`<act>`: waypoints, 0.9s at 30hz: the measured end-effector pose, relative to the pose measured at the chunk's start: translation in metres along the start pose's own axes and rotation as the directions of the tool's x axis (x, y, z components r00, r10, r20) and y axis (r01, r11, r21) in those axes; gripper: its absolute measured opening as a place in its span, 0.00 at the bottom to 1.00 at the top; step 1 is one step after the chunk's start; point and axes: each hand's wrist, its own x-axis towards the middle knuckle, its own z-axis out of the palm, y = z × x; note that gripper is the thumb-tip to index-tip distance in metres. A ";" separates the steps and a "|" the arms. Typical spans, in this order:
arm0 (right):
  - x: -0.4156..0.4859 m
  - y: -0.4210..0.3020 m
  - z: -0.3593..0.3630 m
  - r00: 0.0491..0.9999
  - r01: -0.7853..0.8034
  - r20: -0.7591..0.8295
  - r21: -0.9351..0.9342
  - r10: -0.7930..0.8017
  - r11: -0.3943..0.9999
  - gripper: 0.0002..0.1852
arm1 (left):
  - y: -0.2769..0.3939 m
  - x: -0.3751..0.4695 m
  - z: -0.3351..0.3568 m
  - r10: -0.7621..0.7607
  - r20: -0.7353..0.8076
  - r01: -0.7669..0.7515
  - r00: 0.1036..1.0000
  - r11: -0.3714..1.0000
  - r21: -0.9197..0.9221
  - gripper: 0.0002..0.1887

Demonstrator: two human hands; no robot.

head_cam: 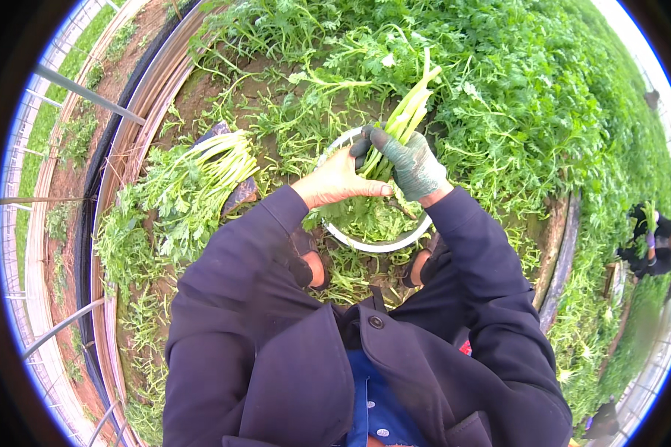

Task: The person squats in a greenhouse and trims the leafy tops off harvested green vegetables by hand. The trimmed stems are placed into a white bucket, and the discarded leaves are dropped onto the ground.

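Observation:
My right hand point(416, 165), in a grey-green coated work glove, grips a bunch of pale green leafy-vegetable stalks point(408, 114). The cut ends point up and away from me. Against the lower part of the bunch is my bare left hand point(338, 179), its thumb stretched to the right. Its fingers are partly hidden behind the stalks and the glove, so I cannot tell whether they grip. Both hands are above a round white-rimmed tub point(376, 246) between my feet, with loose green leaves point(369, 220) inside.
A pile of cut stalks with leaves point(212, 173) lies at left on a dark sheet point(240, 195). Dense leafy crop point(525, 95) grows ahead and right. Metal poles point(89, 95) and a plastic-film edge point(126, 139) run along the left. Another person point(651, 240) holds greens at far right.

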 end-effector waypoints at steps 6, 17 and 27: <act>-0.008 -0.005 -0.017 0.997 0.075 0.030 -0.147 -0.072 0.986 0.12 | -0.019 -0.009 0.022 -0.001 -0.148 0.009 0.989 0.999 0.053 0.31; -0.004 -0.029 -0.053 0.674 0.297 -0.151 -0.841 -0.724 0.452 0.39 | -0.033 -0.015 0.029 -0.055 -0.281 0.129 0.958 0.959 0.254 0.12; -0.003 -0.023 -0.072 0.633 0.308 0.216 -0.951 -0.744 -0.014 0.13 | -0.035 -0.007 0.041 0.011 -0.354 0.047 0.935 0.987 0.154 0.10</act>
